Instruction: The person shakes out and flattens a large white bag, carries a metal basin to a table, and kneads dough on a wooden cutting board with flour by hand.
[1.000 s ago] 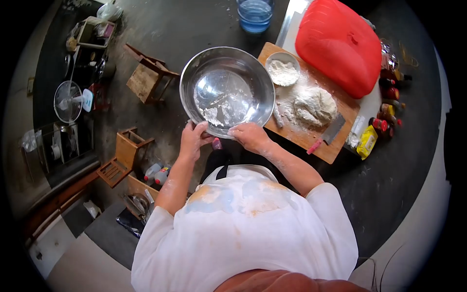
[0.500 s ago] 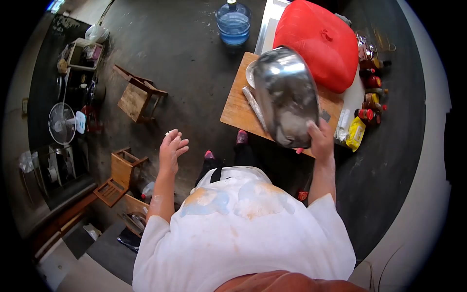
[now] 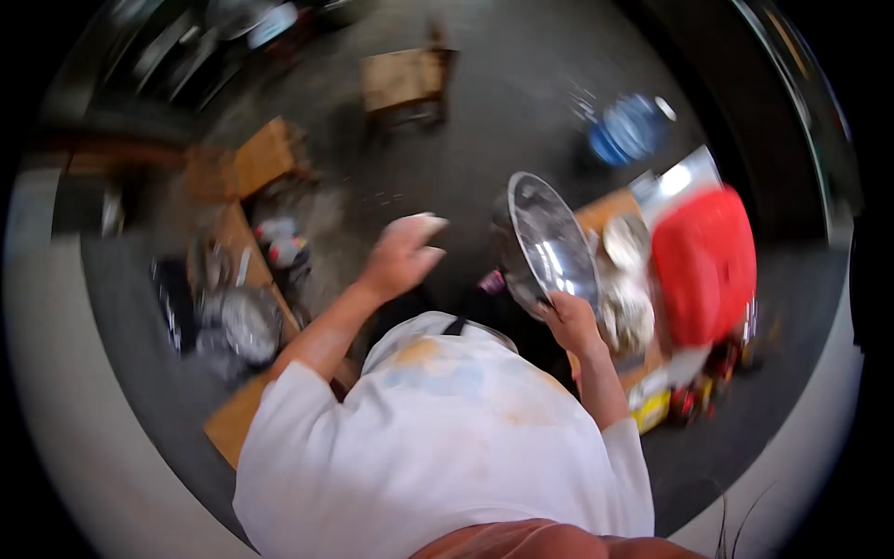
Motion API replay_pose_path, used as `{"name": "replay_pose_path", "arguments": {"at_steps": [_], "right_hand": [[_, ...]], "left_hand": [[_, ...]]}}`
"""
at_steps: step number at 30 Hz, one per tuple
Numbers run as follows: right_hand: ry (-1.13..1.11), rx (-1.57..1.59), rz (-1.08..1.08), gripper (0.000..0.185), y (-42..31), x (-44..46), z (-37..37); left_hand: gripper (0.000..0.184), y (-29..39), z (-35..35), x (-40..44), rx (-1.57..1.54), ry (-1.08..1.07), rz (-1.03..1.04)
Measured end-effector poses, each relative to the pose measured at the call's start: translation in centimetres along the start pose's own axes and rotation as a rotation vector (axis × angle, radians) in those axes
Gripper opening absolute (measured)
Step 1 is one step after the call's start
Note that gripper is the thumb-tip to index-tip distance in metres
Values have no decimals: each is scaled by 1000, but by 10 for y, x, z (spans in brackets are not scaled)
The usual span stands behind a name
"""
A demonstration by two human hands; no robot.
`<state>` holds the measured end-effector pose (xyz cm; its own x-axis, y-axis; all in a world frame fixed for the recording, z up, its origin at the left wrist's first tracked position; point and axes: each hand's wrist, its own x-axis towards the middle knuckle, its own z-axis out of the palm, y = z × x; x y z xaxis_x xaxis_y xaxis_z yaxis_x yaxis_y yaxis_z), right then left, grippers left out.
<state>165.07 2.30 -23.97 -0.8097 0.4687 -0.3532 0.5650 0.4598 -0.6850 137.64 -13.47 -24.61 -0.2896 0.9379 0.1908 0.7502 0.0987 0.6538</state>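
My right hand point(image 3: 573, 324) grips the near rim of a large shiny metal bowl point(image 3: 549, 233), fingers closed on it. The bowl is tipped on its side in front of my body, its inside turned to the right with pale smears on it. My left hand point(image 3: 405, 256) is raised to the left of the bowl, apart from it. Motion blurs that hand, but its thumb stands off from the fingers and nothing shows in it. Beside the bowl on the wooden board point(image 3: 607, 207) are a white dish point(image 3: 626, 242) and a pale lumpy mass point(image 3: 629, 312).
A red, puffy covered object point(image 3: 705, 265) lies right of the board, with bottles and jars point(image 3: 694, 402) and a yellow packet point(image 3: 650, 410) nearer. A blue water jug point(image 3: 629, 130) and a wooden chair point(image 3: 402, 79) stand on the floor. At left are bagged items point(image 3: 240, 321).
My view has swung to the right. The bowl has come away from above the board toward my front and turned, uncovering the pale mass. My left hand has moved closer to it.
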Motion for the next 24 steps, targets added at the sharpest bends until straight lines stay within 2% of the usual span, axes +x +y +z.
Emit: {"name": "replay_pose_path", "arguments": {"at_steps": [2,5,6,7,8,10,11,13,14,16,17,18,20,21,23,24], "right_hand": [[-104,-159,-93,19,-36,26,12],[-170,-287,-339,14,-77,67,41],[-181,-287,-392,13,-92,76,48],[-217,-302,-451,13,-107,87,55],[-247,-326,-452,13,-126,99,63],[-300,-378,-493,13,-164,128,87],[-328,-385,-529,14,-177,141,99],[-414,-457,-608,16,-220,171,119],[-438,-474,-626,16,-241,184,129],[-568,-489,-837,16,-289,214,164],[-589,-503,-914,24,-304,228,178],[-616,-519,-930,24,-329,237,191],[-429,-546,-1148,35,-375,243,209],[-475,-555,-1168,35,-385,246,214],[-424,-384,-1163,41,-405,257,228],[-447,-391,-1179,41,-411,260,233]], "left_hand": [[47,-7,-15,-1,-76,6,241],[50,-25,-38,-9,46,-174,340],[50,-34,-37,-16,110,-269,305],[38,-40,-46,-18,208,-285,312],[38,-51,-57,-26,225,-249,264],[20,-81,-81,-48,304,-456,149],[20,-99,-93,-65,306,-430,108],[13,-135,-115,-97,124,-177,119],[13,-149,-117,-114,122,-152,94],[9,-180,-134,-159,33,34,-23],[11,-184,-151,-180,-4,190,-26],[11,-194,-162,-197,-6,217,-48],[13,-202,-170,-231,85,352,-166],[13,-198,-175,-246,78,380,-206],[17,-190,-195,-276,42,656,-394],[17,-186,-197,-292,44,677,-413]]}}
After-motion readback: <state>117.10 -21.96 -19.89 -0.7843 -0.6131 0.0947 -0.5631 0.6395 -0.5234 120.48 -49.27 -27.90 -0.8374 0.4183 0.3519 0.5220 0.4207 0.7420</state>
